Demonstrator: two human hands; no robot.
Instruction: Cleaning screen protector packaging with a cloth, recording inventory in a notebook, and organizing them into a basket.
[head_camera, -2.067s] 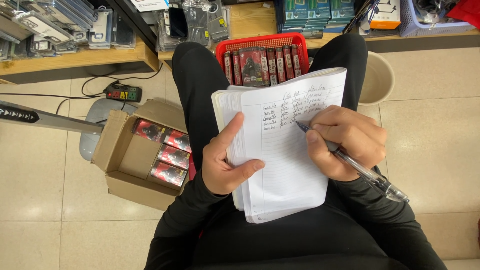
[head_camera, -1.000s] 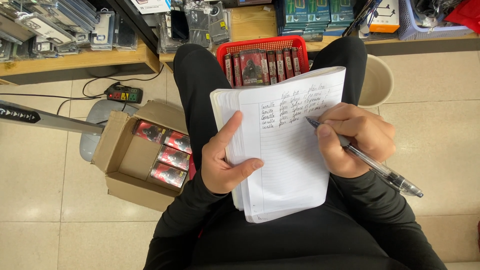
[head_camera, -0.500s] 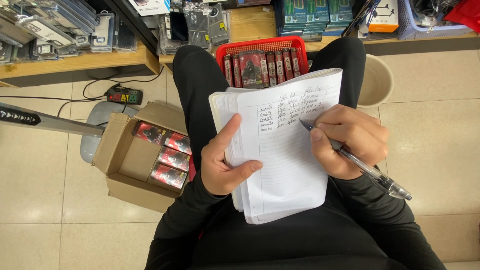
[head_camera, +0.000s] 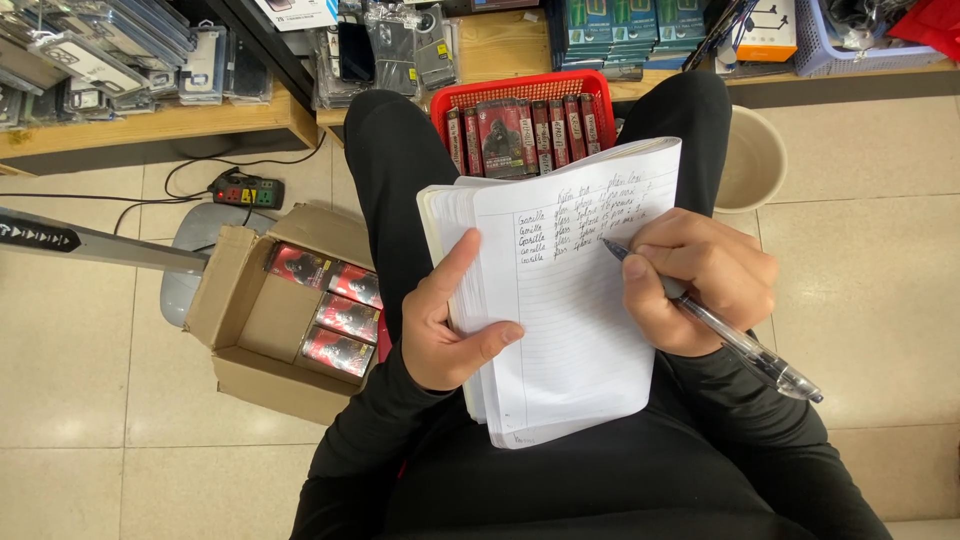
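- My right hand (head_camera: 700, 280) has its grip clamped on a clear pen (head_camera: 715, 325); the tip rests on the page at about 10 o'clock from the knuckles, and the barrel trails off toward 4 o'clock.
- My left hand (head_camera: 445, 325) has its grip closed on the left edge of the notebook (head_camera: 570, 320), thumb laid across the page and forefinger pointing up along the margin toward 12 o'clock.
- The notebook lies open on my lap, tilted slightly clockwise, with handwritten lines in its upper part and blank ruled lines below.
- At 12 o'clock from the notebook, between my knees, stands a red basket (head_camera: 520, 88) of dark red packets set upright.
- At 9 o'clock, on the tiled floor, an open cardboard box (head_camera: 240, 310) holds more red packets (head_camera: 335, 320) lying along its right side.
- Beyond the box, toward 11 o'clock, a power strip (head_camera: 247, 190) sits on the floor below a wooden shelf (head_camera: 150, 125).
- At 2 o'clock from the notebook, a pale round bin (head_camera: 750, 160) stands just beside my right leg.
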